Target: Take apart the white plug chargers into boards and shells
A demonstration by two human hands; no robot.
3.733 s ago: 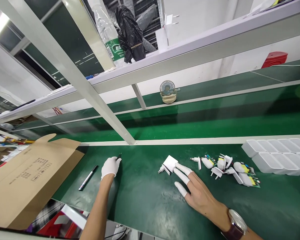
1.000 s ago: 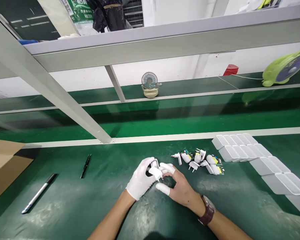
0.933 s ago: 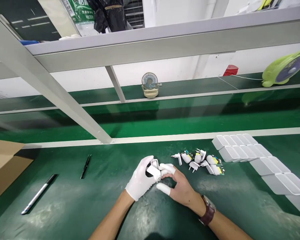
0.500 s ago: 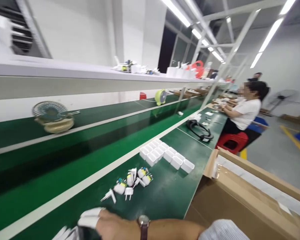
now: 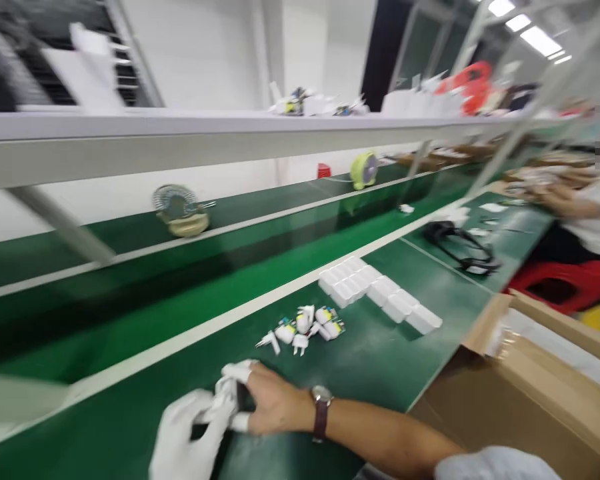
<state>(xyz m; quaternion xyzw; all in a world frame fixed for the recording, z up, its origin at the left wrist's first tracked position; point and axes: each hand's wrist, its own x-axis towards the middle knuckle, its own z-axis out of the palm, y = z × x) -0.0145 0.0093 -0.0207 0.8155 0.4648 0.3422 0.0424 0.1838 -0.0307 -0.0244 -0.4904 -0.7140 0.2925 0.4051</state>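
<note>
My left hand, in a white glove, is closed around a small white part near the bottom of the view. From the right, my right hand, with white-covered fingertips and a watch on the wrist, pinches the same part. Its exact shape is blurred, and something dark shows between the hands. Beyond them, a small pile of white plug pieces and circuit boards lies on the green table. Further right stand rows of white plastic cases.
An open cardboard box is at the lower right. Black headgear lies beyond the cases, near a seated person. A shelf crosses above the green belt. Two small fans stand behind the belt.
The view has swung left. My left hand has come into sight, and my right hand appears higher, fingertips on the white part. The pile and cases look shifted right in the frame.
</note>
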